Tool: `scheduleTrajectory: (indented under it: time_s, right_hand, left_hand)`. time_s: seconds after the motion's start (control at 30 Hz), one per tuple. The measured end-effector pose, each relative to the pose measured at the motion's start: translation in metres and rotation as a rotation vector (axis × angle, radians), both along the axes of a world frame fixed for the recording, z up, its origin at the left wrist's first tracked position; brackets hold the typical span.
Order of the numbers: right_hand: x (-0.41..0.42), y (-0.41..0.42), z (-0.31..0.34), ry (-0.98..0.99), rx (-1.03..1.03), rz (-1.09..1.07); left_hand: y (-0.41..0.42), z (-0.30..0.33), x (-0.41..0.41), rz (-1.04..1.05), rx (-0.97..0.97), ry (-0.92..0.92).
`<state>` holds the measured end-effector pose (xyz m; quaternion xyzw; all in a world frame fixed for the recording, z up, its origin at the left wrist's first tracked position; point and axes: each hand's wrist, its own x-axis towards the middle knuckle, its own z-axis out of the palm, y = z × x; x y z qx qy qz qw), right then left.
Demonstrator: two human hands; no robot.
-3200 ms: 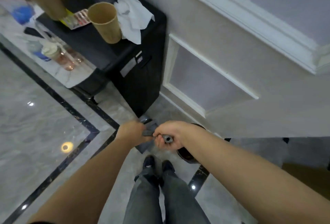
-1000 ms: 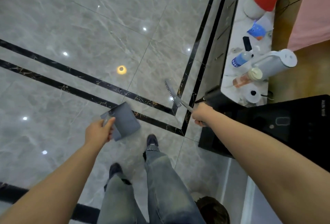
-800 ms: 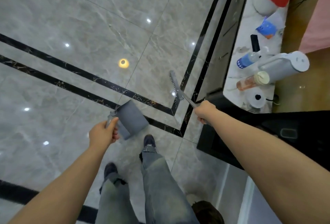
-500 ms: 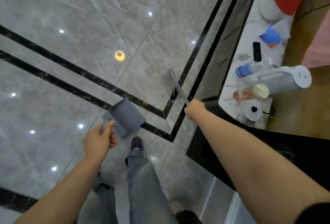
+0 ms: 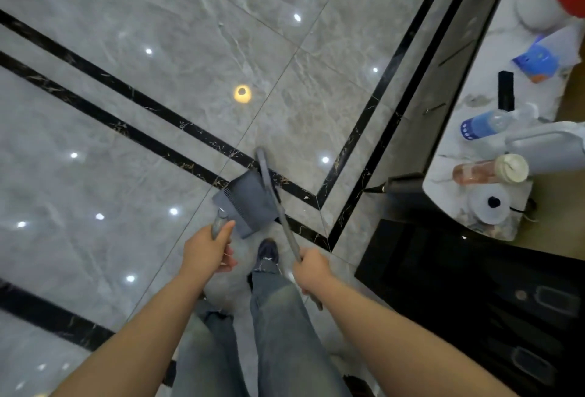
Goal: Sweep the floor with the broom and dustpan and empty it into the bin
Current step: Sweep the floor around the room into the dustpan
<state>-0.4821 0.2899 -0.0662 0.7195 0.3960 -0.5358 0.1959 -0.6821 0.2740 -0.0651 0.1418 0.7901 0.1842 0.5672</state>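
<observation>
At frame centre, the left hand (image 5: pixel 207 251) grips the grey plastic dustpan's (image 5: pixel 248 203) handle; the right hand (image 5: pixel 311 270) clenches the slim grey broom (image 5: pixel 269 181).

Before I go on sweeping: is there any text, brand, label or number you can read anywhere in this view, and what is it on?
No text can be read in this view.
Blue bottle on the marble counter: white marks on its label, too blurred to read.
Blue and white pack: a print, too small to read.
Black cabinet: faint marks, unreadable.
Dustpan and broom: no visible marking.
</observation>
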Motion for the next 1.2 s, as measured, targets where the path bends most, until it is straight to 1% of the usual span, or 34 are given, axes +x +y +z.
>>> scheduleTrajectory:
  time_s: [0.1, 0.23, 0.3, 0.43, 0.57, 0.7, 0.8, 0.93, 1.03, 1.13, 1.2]
  right_hand:
    - [-0.013, -0.028, 0.006, 0.101, -0.033, 0.079]
    - [-0.007, -0.04, 0.018, 0.097, -0.018, 0.083]
    - [-0.002, -0.037, 0.026, 0.098, -0.009, 0.068]
    - [0.01, -0.027, 0.054, 0.09, 0.009, 0.026]
    - [0.026, -0.012, 0.069, 0.017, 0.06, -0.074]
    - [0.031, 0.009, 0.051, -0.117, 0.124, -0.106]
    - [0.035, 0.029, 0.026, -0.208, 0.113, -0.089]
    - [0.022, 0.038, -0.011, -0.165, 0.066, -0.18]
    - [-0.015, 0.011, -0.025, -0.142, 0.041, -0.199]
    - [-0.059, -0.042, -0.033, -0.133, 0.012, -0.201]
    - [-0.083, -0.08, -0.032, -0.077, -0.023, -0.161]
  left_hand:
    - [-0.003, -0.001, -0.001, -0.024, -0.045, -0.047]
    - [-0.008, 0.001, -0.003, -0.043, -0.039, -0.013]
    - [-0.013, 0.003, -0.006, -0.054, -0.029, 0.027]
    - [-0.032, 0.009, -0.015, -0.099, 0.049, 0.17]
    - [-0.053, 0.013, -0.024, -0.082, 0.134, 0.265]
    - [-0.067, 0.011, -0.035, -0.135, 0.147, 0.321]
    - [-0.07, 0.003, -0.042, -0.171, 0.125, 0.324]
    - [-0.07, -0.01, -0.053, -0.169, 0.111, 0.275]
    - [-0.074, -0.011, -0.059, -0.178, 0.13, 0.28]
    - [-0.077, -0.009, -0.061, -0.199, 0.114, 0.254]
    - [-0.073, -0.007, -0.06, -0.211, 0.09, 0.213]
